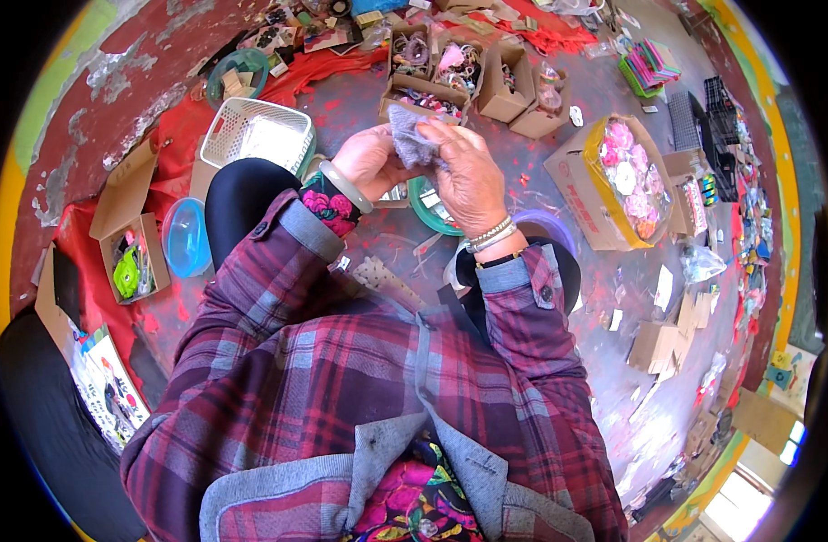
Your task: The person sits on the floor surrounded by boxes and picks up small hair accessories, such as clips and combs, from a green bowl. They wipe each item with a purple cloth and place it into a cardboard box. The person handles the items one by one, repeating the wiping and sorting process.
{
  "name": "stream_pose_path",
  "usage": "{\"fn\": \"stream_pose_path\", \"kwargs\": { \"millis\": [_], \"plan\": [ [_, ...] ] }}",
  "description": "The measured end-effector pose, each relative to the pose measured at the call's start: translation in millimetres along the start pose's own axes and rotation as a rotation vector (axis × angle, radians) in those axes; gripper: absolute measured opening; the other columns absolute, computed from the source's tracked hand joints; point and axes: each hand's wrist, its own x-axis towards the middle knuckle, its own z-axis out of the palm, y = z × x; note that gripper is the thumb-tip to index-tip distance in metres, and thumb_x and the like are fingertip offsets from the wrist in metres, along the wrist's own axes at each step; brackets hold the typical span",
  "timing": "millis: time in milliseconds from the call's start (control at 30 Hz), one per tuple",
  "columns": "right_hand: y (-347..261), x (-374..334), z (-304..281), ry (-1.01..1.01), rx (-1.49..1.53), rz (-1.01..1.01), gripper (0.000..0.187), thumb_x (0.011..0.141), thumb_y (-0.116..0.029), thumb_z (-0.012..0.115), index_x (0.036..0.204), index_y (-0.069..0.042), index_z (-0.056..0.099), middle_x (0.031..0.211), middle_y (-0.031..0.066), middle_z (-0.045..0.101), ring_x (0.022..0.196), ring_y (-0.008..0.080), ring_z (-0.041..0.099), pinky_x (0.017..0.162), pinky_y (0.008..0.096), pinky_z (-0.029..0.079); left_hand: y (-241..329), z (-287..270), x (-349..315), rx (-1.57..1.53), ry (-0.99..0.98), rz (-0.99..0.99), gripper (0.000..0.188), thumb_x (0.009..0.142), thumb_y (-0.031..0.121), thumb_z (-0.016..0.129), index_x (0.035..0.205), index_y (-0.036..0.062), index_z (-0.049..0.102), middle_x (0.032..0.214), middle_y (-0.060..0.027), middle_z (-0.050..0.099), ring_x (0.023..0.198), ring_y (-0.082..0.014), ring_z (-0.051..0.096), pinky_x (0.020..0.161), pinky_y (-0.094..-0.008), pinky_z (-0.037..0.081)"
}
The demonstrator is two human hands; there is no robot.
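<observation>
A small, fuzzy grey-purple cloth piece (406,135) is held up between my two hands, in front of my knees. My right hand (471,181) pinches it from above with thumb and fingers. On its lower left side, the fingers of my left hand (367,161) are closed at the cloth's edge; part of them is hidden behind it. Whether anything lies inside the cloth cannot be seen. Below the hands, a green round basin (420,203) with pale items in it shows partly. The rim of a purple basin (558,223) appears beside my right wrist.
A white plastic basket (217,144) stands beyond my left knee, near a blue bowl (186,237). Several cardboard boxes (502,99) of hair ties and trinkets stand ahead. To the right is a large carton (576,194) of pink and white flowers. Card scraps (658,348) litter the floor.
</observation>
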Motion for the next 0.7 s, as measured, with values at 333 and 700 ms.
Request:
{"fn": "stream_pose_path", "kwargs": {
  "millis": [333,700],
  "plan": [
    [33.9,-3.2,-23.4,0.143,0.168,0.597,0.022,0.076,-0.014,0.056,0.096,-0.004,0.058,0.08,0.0138,0.062,0.075,0.0259,0.059,0.069,0.0303,0.044,25.7,-50.4,10.4,0.223,0.212,0.234,0.023,0.084,0.007,0.047,0.106,-0.0012,0.047,0.1,-0.0107,0.057,0.09,-0.0201,0.057,0.079,-0.0314,0.048],
    [37.8,-3.2,-18.4,0.227,0.535,0.657,0.023,0.078,-0.016,0.058,0.094,0.0,0.059,0.078,0.0072,0.063,0.072,0.0099,0.054,0.069,0.0257,0.043,-26.0,-199.7,56.3,1.943,0.189,-0.142,0.019,0.079,0.005,0.051,0.098,0.0018,0.056,0.092,-0.0134,0.059,0.087,-0.0253,0.059,0.074,-0.0337,0.049]
  ]
}}
